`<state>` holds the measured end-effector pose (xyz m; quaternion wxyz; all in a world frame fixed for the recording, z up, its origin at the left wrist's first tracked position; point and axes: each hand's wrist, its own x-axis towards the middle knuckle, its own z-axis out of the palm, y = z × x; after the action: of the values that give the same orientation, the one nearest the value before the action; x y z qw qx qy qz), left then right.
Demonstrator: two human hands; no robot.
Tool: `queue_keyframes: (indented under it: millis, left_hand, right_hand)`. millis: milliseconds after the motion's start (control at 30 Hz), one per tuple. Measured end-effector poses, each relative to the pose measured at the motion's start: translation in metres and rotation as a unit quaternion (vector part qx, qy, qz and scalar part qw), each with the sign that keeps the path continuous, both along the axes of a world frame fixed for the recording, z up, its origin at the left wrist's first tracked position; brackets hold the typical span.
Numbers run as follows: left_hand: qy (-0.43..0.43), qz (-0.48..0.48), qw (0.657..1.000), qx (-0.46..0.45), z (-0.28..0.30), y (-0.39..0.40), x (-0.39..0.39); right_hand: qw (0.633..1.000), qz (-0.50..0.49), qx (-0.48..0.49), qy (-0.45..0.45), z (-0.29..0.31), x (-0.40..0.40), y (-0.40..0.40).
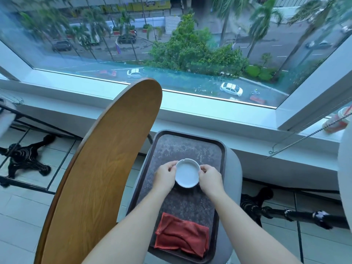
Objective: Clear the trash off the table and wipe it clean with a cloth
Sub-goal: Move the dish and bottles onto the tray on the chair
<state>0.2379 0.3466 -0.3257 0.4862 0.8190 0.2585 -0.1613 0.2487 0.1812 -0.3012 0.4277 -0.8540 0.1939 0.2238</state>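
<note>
A round white ashtray (187, 173) sits over the middle of a dark speckled tray (190, 147). My left hand (165, 175) grips its left rim and my right hand (210, 178) grips its right rim. A folded red cloth (182, 234) lies at the near end of the same tray. The tray rests on a grey rounded seat (235, 168). The round wooden table top (106, 168) is to the left of the tray and looks bare.
A white window sill (209, 115) runs along the far side below a big window. Black cast-iron table feet (24, 155) stand on the tiled floor at left and right. A red-striped cup (337, 121) stands on the sill at far right, by a bead chain (304, 138).
</note>
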Motion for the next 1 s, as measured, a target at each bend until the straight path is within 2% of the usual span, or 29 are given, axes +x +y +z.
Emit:
queue_keyframes:
  millis: [333,533,767,1000]
  left_hand:
    - [0.003,-0.029,0.999,0.041,0.002,0.000,0.005]
    - [0.042,-0.076,0.995,0.057,0.017,0.003,0.008]
    - [0.026,-0.121,0.989,0.083,0.074,0.002,0.020]
    - [-0.081,-0.157,0.982,0.060,0.143,-0.027,0.018]
  right_hand:
    - [1.000,0.002,-0.006,0.022,0.002,0.000,0.000]
    - [0.998,0.049,-0.022,0.036,0.019,-0.006,-0.009]
    - [0.994,0.063,-0.047,-0.070,0.085,-0.018,-0.026]
    - [0.981,0.065,-0.084,-0.163,0.166,-0.039,-0.052]
